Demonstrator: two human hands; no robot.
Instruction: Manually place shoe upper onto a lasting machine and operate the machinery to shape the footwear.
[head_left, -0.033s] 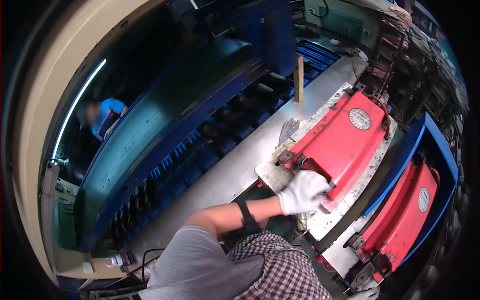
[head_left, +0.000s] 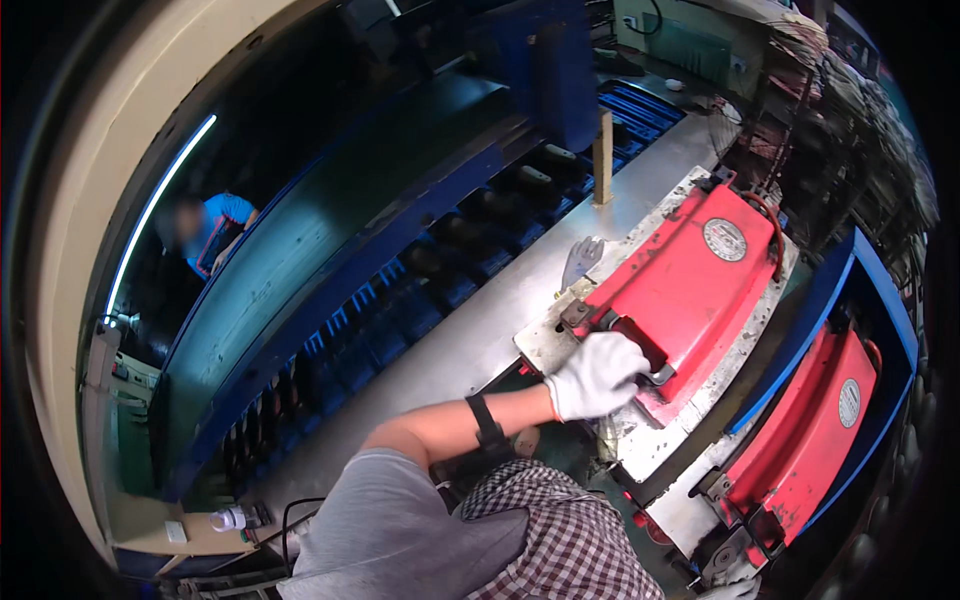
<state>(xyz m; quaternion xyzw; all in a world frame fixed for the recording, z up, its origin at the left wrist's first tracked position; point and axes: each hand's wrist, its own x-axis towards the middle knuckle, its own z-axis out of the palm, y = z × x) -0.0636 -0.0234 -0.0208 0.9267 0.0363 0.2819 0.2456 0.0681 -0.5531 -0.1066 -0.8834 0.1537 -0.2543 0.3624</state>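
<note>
Left hand [head_left: 598, 378], white-gloved: you are curling its fingers [head_left: 630, 360] narrow at the near end of the red cover [head_left: 680, 275]; whether they are gripping anything, I cannot tell.

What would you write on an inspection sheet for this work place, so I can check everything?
Surface: shiny metal bench, running diagonally.
Work things: red cover with a round label, on a pale, marked plate; second red cover beside a blue frame.
Clutter: grey glove on the bench, beside the plate.
Hands: left hand, white-gloved, at the first cover's near end; its grip is unclear. A pale shape at the lower edge may be the right hand.
Cables: black cable, lower left.
Surroundings: person in blue behind a big blue machine.
</note>
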